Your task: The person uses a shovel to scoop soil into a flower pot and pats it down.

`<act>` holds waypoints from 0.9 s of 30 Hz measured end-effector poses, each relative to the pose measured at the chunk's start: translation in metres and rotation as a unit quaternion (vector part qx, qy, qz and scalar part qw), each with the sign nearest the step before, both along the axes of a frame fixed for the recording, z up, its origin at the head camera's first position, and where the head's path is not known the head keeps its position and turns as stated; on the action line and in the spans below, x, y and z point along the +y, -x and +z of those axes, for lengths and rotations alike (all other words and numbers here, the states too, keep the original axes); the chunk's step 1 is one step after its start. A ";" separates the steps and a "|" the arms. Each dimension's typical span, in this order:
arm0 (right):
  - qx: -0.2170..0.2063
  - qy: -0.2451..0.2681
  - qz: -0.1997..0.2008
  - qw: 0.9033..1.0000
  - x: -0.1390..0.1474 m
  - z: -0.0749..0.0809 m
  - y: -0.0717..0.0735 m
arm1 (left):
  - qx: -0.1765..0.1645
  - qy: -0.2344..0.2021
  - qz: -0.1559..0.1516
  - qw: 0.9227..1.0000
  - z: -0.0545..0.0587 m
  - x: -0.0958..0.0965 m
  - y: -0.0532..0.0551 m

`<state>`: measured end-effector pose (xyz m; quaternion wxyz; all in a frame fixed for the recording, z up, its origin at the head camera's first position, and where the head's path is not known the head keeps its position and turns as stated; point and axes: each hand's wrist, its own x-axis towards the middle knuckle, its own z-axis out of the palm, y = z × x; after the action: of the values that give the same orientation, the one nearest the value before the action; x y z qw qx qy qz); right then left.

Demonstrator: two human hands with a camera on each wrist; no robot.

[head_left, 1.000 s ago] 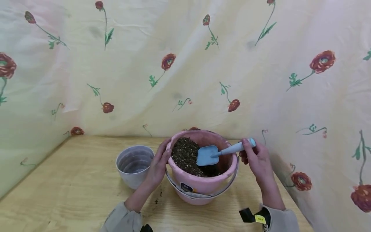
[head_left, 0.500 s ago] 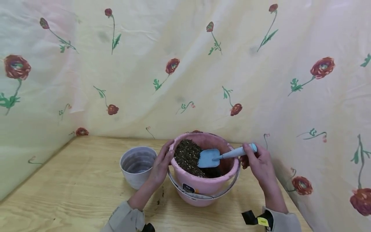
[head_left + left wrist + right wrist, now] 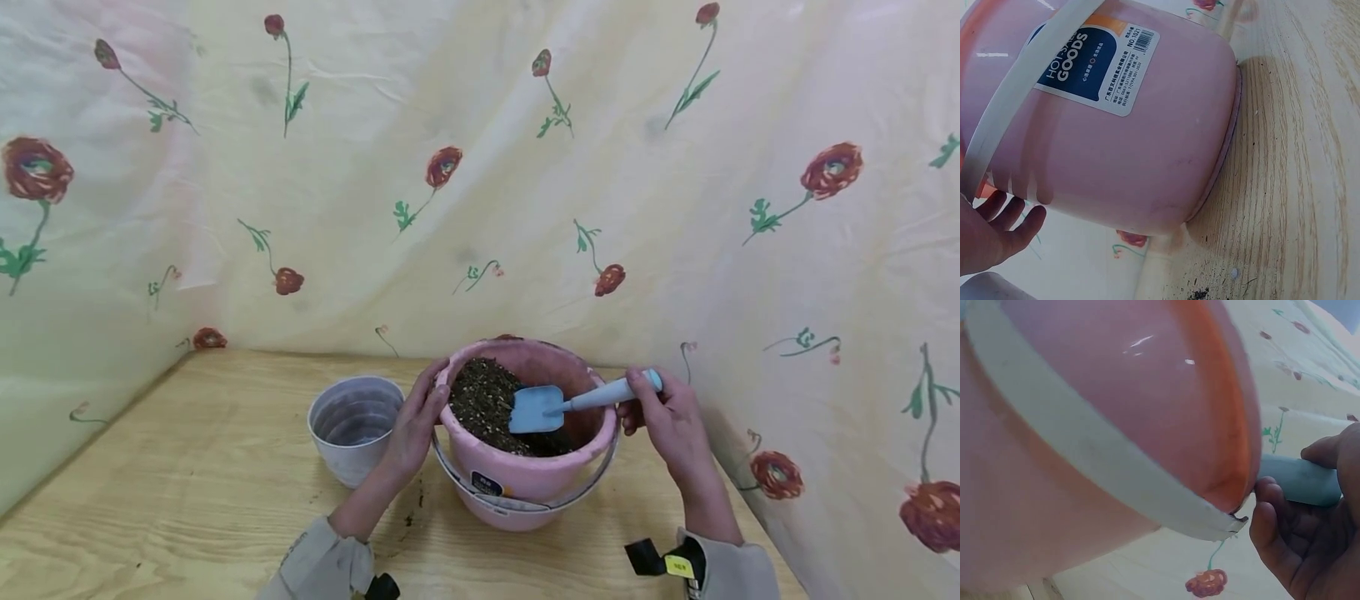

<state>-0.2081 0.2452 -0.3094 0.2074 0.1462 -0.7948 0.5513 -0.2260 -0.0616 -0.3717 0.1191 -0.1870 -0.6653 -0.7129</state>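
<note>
Taking the bucket's mouth as a clock, twelve at the far side, we find the pink bucket [image 3: 540, 479] upright on the table [image 3: 187, 458], squarely between the two hands, probably so that both can reach it comfortably. The left hand [image 3: 411, 421] grips the rim between nine and ten o'clock, its bent fingers along the outer wall, presumably to steady the bucket; whether a fingertip hooks inside we cannot tell. The right hand [image 3: 675, 417], outside three o'clock, pinches the trowel [image 3: 581, 401] near the end of its grip. We judge that this far hold leaves the knuckles clear of the rim. The grip crosses above the rim at three o'clock, though we cannot tell if it rests there. The blade [image 3: 536, 410] lies near the clock's centre, hollow upward, its nine o'clock edge meeting the soil [image 3: 480, 404], which is heaped from seven to eleven.

The white carrying handle [image 3: 1019, 90] hangs down across the six o'clock side, where it seems out of the trowel's way. Toward nine o'clock, near the left hand, we see a grey pot [image 3: 341, 458], mouth up, perhaps set there to be handy. Dark crumbs [image 3: 409, 522] speckle the table toward eight.
</note>
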 end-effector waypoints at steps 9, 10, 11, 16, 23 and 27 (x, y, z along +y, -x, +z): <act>0.005 -0.010 0.007 1.000 -0.003 0.001 -0.001 | 0.000 -0.005 -0.007 1.000 0.001 0.000 0.000; 0.006 -0.009 0.004 1.000 -0.004 0.001 -0.002 | -0.001 -0.006 -0.008 1.000 0.001 0.000 -0.001; 0.009 -0.008 -0.001 1.000 -0.006 0.001 -0.003 | -0.001 -0.006 -0.010 1.000 0.001 0.000 -0.001; 0.034 0.005 -0.037 0.999 -0.016 0.000 -0.006 | -0.004 -0.001 -0.015 1.000 0.001 0.001 0.000; 0.030 0.023 -0.077 0.996 -0.023 -0.002 -0.006 | 0.002 -0.004 -0.019 1.000 0.000 0.000 -0.002; 0.026 0.026 -0.086 0.996 -0.023 -0.004 -0.004 | 0.005 -0.001 -0.020 1.000 -0.001 -0.001 -0.001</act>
<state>-0.2038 0.2226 -0.3133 0.2781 0.0861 -0.7844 0.5478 -0.2246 -0.0623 -0.3727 0.1083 -0.2041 -0.6598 -0.7150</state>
